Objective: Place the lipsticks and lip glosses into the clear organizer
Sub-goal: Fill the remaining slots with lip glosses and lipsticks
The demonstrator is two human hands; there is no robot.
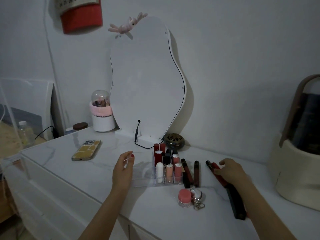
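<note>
The clear organizer (143,172) stands in the middle of the white table, and its right-hand cells hold several upright lipsticks (167,163). My left hand (123,168) holds the organizer's left edge, thumb and fingers around the clear wall. Two dark lip glosses (187,173) (196,173) lie flat just right of the organizer. My right hand (230,172) rests curled over a red lip gloss (216,168) with a dark tube (208,164) beside it. A long dark tube (236,203) lies under my right forearm.
A pink-lidded jar (184,198) and a silver keychain (197,198) sit at the front. A phone (86,150) lies at left. A wavy mirror (147,80), brass burner (174,140) and brush holder (102,113) stand behind. A cream basket (297,172) is at right.
</note>
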